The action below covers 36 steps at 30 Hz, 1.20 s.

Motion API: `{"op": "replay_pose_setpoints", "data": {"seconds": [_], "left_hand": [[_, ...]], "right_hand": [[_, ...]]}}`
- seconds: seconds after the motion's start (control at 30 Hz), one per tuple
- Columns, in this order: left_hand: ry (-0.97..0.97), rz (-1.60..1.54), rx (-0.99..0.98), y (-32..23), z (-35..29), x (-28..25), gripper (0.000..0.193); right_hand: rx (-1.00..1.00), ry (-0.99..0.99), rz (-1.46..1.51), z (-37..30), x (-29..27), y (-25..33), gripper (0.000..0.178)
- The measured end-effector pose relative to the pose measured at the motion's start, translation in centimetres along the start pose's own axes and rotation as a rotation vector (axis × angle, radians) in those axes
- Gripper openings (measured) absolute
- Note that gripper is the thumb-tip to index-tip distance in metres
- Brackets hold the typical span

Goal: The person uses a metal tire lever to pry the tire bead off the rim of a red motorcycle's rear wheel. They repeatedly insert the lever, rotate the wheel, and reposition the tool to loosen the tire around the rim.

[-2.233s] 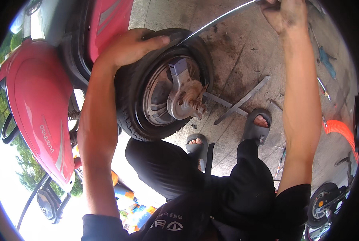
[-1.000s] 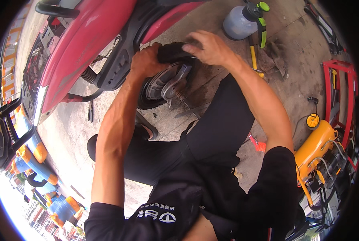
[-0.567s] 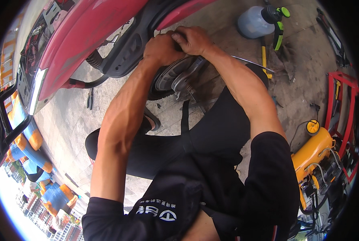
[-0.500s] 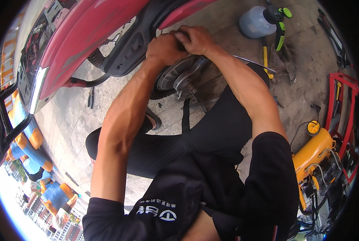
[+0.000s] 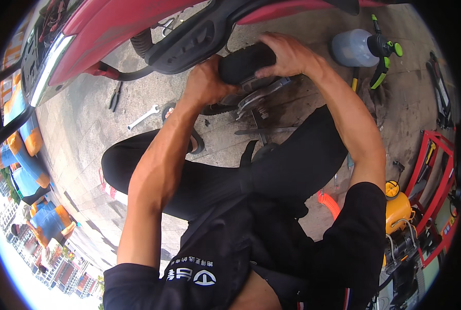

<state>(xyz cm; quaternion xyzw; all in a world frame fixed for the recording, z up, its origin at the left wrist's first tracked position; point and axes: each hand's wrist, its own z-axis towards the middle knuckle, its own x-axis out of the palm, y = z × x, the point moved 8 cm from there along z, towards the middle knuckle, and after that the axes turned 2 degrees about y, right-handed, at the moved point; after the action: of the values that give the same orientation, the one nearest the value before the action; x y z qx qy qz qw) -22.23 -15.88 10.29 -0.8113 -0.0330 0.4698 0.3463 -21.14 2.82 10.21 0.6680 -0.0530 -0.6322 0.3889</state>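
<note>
A black tire (image 5: 247, 63) on a scooter's wheel rises between my two hands. My left hand (image 5: 207, 82) is closed against its left side, the fingers partly hidden behind the wheel. Gripping the right side is my right hand (image 5: 290, 56), with its thumb low on the tire and its fingers over the top. Below the tire show the metal wheel hub and a brake arm (image 5: 264, 95). The red scooter body (image 5: 112, 26) and its black swingarm cover (image 5: 194, 49) lean over the wheel at the upper left.
Pliers (image 5: 115, 97) and a wrench (image 5: 143, 117) lie on the paving at left. A spray bottle (image 5: 352, 47) stands at the upper right. Farther right are a red metal rack (image 5: 421, 165) and a yellow air compressor (image 5: 398, 214). An orange coiled hose (image 5: 329, 204) lies by my right leg.
My hands were close together on top of the wheel. They have moved apart to either side of the tire, which now shows between them. The view has shifted, bringing the wrench into sight.
</note>
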Motion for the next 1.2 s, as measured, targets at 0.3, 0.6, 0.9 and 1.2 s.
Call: {"op": "replay_pose_setpoints", "data": {"seconds": [0.3, 0.6, 0.9, 1.2], "left_hand": [[0.097, 0.049, 0.047, -0.6, 1.1, -0.4, 0.069], [0.087, -0.081, 0.053, 0.2, 0.6, -0.3, 0.078], [-0.09, -0.024, -0.057, 2.7, -3.8, 0.4, 0.084], [-0.218, 0.028, -0.109, 4.1, -3.8, 1.2, 0.071]], "right_hand": [[0.008, 0.236, -0.028, 2.9, 0.9, 2.8, 0.073], [0.079, 0.219, -0.075, 2.9, 1.3, 1.8, 0.073], [-0.059, 0.026, -0.162, 0.7, 0.2, 2.2, 0.081], [-0.005, 0.07, -0.23, 1.1, 1.2, 2.1, 0.079]]}}
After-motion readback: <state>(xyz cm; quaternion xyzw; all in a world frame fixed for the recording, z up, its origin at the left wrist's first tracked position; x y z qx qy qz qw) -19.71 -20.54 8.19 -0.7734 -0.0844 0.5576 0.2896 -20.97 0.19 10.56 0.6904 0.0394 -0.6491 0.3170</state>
